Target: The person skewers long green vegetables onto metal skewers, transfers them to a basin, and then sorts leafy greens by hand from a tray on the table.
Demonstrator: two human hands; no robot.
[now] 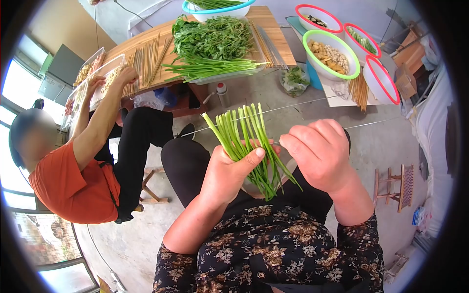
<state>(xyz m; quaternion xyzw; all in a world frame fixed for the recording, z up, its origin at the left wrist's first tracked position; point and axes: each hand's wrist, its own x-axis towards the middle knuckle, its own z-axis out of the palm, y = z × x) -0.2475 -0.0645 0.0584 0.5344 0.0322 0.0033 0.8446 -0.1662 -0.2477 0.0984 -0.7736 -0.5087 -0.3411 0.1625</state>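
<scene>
The left hand [227,171] grips a bunch of green chives [246,146] tight. The right hand [320,151] is closed, pinching two thin metal skewers [293,106] just beside the chives.

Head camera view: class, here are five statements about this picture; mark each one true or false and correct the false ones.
1. The left hand grips a bunch of green stalks. True.
2. The right hand holds a knife. False: it pinches thin metal skewers that run across the stalks.
3. The green-rimmed bowl is empty. False: it holds pale food pieces.
4. A heap of leafy greens lies on the wooden table. True.
5. The person in the orange top sits to the right of the camera wearer. False: that person sits on the left, reaching to trays.
</scene>
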